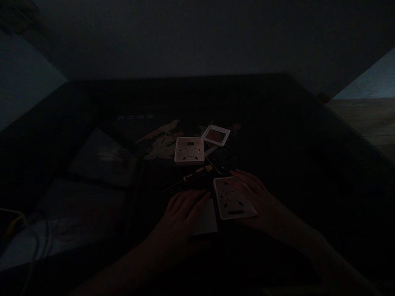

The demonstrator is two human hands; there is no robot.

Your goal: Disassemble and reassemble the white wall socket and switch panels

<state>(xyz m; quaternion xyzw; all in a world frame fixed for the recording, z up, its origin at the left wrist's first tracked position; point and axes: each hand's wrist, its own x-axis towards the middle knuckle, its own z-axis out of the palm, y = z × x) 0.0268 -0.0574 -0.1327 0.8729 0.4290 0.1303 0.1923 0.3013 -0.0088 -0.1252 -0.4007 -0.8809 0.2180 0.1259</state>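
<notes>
In dim light, my right hand grips a white surface-mount electrical box by its right side, with its slotted face showing. My left hand holds a flat white piece, its fingers across the far left part; the kind of piece is hard to make out. A screwdriver with a dark and yellow handle lies just beyond my left fingers. Behind it stands a second white mounting box, facing up. To its right are a white square frame and a dark square part.
The dark table bears a printed bird and flowers. At the left lie pale sheets or panels, with a cable at the near left. A grey wall rises behind the table.
</notes>
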